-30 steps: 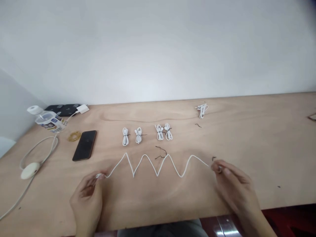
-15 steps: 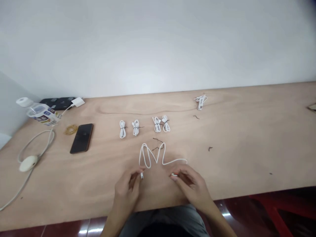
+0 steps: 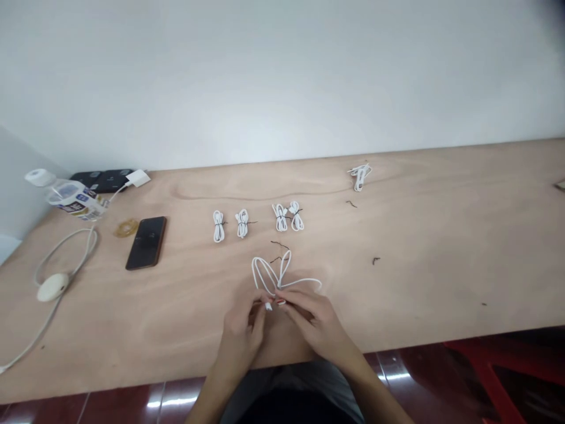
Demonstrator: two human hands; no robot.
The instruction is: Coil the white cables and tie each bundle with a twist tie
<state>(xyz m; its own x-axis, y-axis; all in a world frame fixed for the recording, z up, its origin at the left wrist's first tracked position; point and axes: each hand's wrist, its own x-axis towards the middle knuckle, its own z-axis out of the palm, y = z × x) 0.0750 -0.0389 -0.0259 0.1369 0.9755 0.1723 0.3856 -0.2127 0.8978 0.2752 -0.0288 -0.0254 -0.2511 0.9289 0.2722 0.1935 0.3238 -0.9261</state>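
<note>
A loose white cable (image 3: 282,277) lies in folded loops on the wooden table (image 3: 441,247), just ahead of my hands. My left hand (image 3: 245,330) pinches one end of it, with the plug showing at my fingertips. Beside it, my right hand (image 3: 315,324) pinches the other end, and the two ends almost touch. A thin black twist tie (image 3: 279,244) lies under the far loops. Behind it, several bundled white cables (image 3: 257,221) sit in a row, each tied with a black tie.
Another white cable bundle (image 3: 361,175) lies further back right, with loose black ties (image 3: 352,204) near it. To the left are a black phone (image 3: 146,241), a tape roll (image 3: 126,227), a plastic bottle (image 3: 70,197), a charger (image 3: 136,178) and a white corded device (image 3: 50,287).
My hands came together from far apart. The cable went from a stretched zigzag to gathered loops with both ends meeting near the table's front edge.
</note>
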